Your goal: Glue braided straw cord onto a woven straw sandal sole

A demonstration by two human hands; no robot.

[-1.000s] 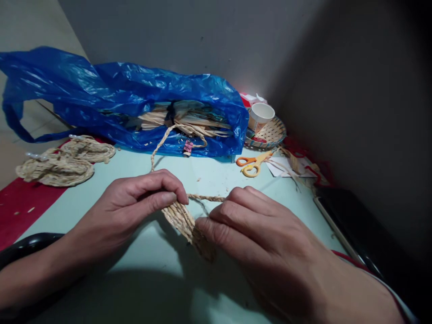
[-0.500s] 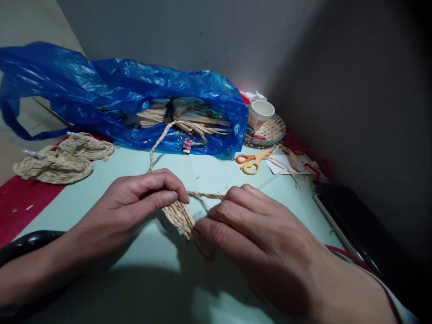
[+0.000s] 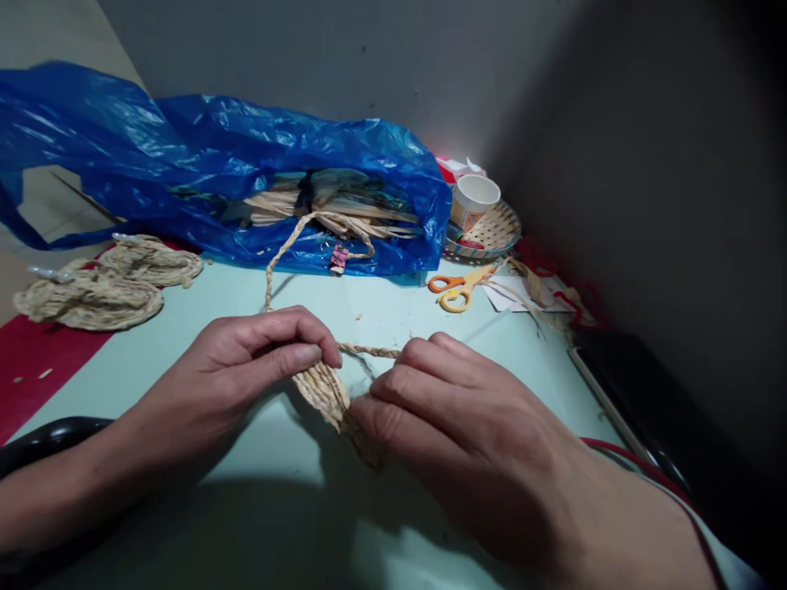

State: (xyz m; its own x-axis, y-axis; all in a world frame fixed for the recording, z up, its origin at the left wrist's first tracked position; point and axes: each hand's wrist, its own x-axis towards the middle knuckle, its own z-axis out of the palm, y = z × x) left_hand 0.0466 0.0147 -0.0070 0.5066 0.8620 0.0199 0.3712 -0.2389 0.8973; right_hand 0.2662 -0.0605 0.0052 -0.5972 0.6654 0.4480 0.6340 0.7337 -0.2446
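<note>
My left hand [image 3: 264,360] pinches the upper end of a flat piece of coiled straw braid [image 3: 323,392] between thumb and fingers. At the piece's lower right end, the fingers of my right hand [image 3: 424,401] are closed on it; its far tip lies in shadow under that hand. A thin braided cord [image 3: 369,351] stretches between the two hands. Behind my left hand the braid rises and loops back to the bag, where a pink patterned binder clip [image 3: 338,258] grips its end.
A blue plastic bag [image 3: 202,131] holding dry straw strips [image 3: 362,215] lies at the back. Two braided soles [image 3: 92,299] rest at left. Orange-handled scissors [image 3: 458,291], a paper cup [image 3: 475,197] and a woven basket [image 3: 501,229] are at right, near a black phone-like object [image 3: 652,410].
The view has shifted slightly, so everything sits a little further left and up. Both hands keep their hold on the braid, with hardly any other movement.
</note>
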